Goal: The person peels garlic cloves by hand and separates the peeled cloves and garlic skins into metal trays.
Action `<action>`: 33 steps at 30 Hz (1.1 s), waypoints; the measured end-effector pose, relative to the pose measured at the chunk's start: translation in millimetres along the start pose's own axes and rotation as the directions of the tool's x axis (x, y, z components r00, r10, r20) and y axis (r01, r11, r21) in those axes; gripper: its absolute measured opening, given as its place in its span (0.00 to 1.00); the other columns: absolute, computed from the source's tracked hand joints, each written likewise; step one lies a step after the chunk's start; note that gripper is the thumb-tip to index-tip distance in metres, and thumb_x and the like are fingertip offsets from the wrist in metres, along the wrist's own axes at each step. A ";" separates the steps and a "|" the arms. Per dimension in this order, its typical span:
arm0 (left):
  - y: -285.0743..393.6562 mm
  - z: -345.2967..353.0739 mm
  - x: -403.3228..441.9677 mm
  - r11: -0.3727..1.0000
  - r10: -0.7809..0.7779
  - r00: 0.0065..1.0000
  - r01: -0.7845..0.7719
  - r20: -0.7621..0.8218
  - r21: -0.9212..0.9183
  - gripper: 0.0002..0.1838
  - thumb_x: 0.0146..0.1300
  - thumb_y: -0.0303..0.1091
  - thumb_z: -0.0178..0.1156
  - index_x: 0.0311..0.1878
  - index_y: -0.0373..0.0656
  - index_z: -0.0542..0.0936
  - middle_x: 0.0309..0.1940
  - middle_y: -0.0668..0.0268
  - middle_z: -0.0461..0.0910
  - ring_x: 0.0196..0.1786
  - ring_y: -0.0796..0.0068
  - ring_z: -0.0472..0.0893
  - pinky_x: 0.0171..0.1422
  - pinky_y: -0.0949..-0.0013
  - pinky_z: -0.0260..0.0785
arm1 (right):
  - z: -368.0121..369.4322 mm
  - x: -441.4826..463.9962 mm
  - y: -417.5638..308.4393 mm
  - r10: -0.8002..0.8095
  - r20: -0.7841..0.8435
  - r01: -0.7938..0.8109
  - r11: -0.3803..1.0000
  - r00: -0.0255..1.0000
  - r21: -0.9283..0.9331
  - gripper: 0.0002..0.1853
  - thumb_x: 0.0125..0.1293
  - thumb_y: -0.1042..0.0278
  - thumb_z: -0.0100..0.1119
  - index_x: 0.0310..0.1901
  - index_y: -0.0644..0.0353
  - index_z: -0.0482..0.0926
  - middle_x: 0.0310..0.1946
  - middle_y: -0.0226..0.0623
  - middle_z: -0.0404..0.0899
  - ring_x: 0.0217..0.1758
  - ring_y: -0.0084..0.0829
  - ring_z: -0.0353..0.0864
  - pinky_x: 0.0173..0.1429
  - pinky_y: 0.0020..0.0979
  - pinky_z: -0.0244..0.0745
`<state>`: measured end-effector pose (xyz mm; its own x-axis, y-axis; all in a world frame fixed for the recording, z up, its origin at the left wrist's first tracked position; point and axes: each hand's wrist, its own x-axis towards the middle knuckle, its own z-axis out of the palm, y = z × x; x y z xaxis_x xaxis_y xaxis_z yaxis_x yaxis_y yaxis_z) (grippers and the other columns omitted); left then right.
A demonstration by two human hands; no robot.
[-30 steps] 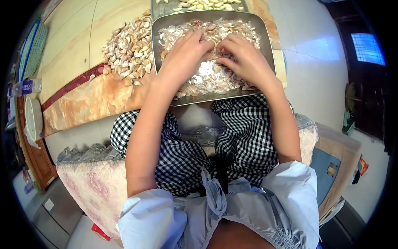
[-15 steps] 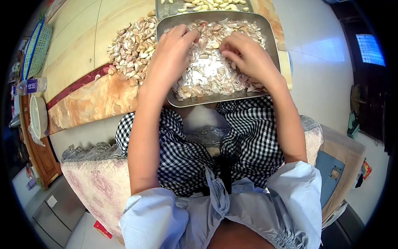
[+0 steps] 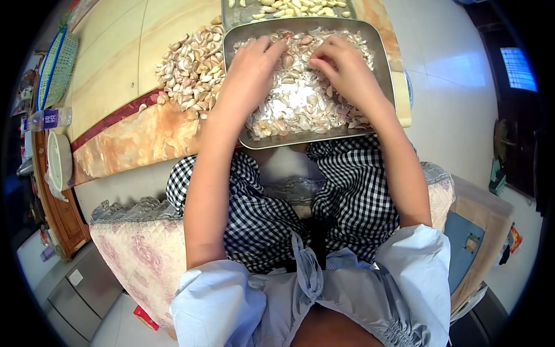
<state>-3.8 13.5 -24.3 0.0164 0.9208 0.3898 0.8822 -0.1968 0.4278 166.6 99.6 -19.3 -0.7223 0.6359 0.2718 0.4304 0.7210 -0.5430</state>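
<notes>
A metal tray (image 3: 317, 136) full of loose garlic skins (image 3: 295, 107) sits at the table edge over my lap. My left hand (image 3: 254, 68) is over the tray's left side, its fingers bent down among the skins; what they hold, if anything, is hidden. Over the right side of the tray is my right hand (image 3: 344, 68), thumb and fingers pinched together, with nothing I can make out between them. Unpeeled garlic cloves (image 3: 193, 68) lie heaped on the table left of the tray. Behind it, a second tray (image 3: 236, 15) holds peeled cloves (image 3: 300, 7).
The marbled table (image 3: 110, 63) extends to the left. Near its left edge are a plastic bottle (image 3: 51, 118), a green basket (image 3: 60, 69) and a pale bowl (image 3: 59, 159). A blue-seated chair (image 3: 462, 248) stands at the right.
My hands have moved apart compared with a second ago, the left one toward the tray's left side. The whole view has shifted slightly, with the tray appearing further right.
</notes>
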 end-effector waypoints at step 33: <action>3.4 -12.8 0.3 0.983 -0.049 0.992 0.069 0.120 -0.170 0.10 0.53 0.30 0.55 0.34 0.33 0.68 0.28 0.50 0.73 0.35 0.50 0.73 0.40 0.58 0.65 | 1.2 -1.6 -7.5 0.032 -0.006 -0.031 0.993 0.999 0.116 0.08 0.53 0.75 0.54 0.35 0.66 0.75 0.32 0.44 0.75 0.37 0.42 0.74 0.44 0.35 0.70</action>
<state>-6.7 8.9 -12.3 0.0300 0.9631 0.2675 0.7881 -0.1873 0.5863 163.9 92.8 -16.6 -0.7049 0.6604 0.2588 0.3871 0.6639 -0.6398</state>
